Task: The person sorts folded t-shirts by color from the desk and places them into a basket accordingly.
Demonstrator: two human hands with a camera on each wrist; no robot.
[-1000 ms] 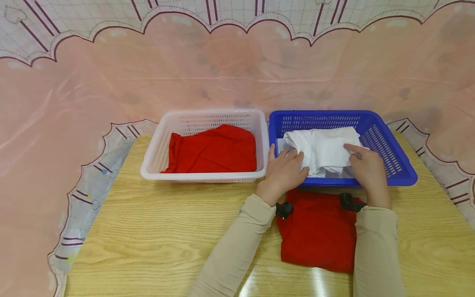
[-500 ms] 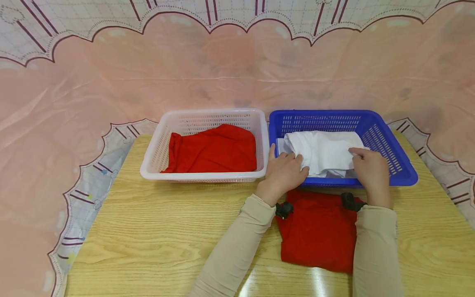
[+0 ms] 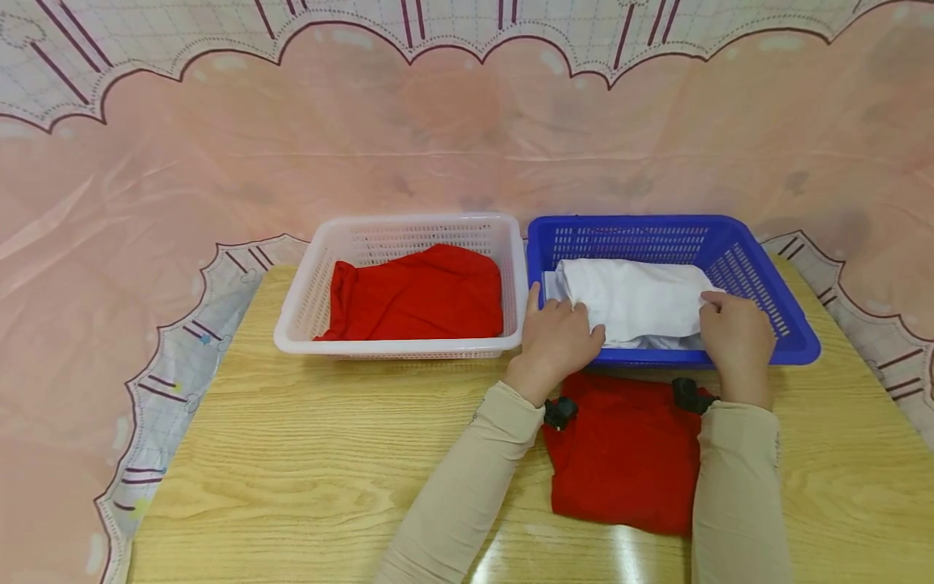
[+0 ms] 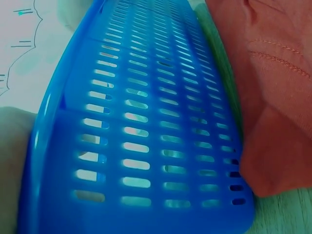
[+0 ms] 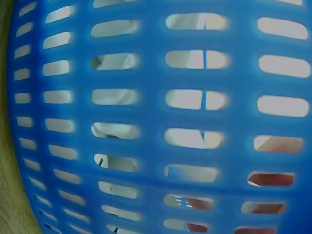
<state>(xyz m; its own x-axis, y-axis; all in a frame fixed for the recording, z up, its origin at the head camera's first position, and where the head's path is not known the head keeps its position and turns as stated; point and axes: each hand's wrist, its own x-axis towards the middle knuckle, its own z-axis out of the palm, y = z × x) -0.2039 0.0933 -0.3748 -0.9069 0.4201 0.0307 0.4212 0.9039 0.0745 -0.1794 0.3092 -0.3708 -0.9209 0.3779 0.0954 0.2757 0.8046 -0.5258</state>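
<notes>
Inside the blue plastic basket (image 3: 795, 345) lies a folded white cloth (image 3: 638, 296). My left hand (image 3: 550, 337) reaches over the front rim at the basket's left, its fingers bent down on the cloth's left end. At the opposite end, the right hand (image 3: 737, 341) has curled fingers and pinches the cloth's edge. The fingertips of both hands are partly hidden. Only the slotted basket wall (image 4: 161, 92) and a stitched red garment (image 4: 278, 117) fill most of the left wrist view. The right wrist view is taken up by the slotted wall (image 5: 151, 107).
A white basket (image 3: 394, 347) holding a crumpled red cloth (image 3: 423, 296) stands left of the blue one. The folded red garment (image 3: 620, 462) lies on the wooden table (image 3: 314, 454) between the forearms. A patterned pink curtain (image 3: 438, 146) hangs behind.
The white cloth's far edge has come down toward the front, and it lies flatter. My right hand has slid slightly right along it, its index finger now curled in. The left hand has hardly moved.
</notes>
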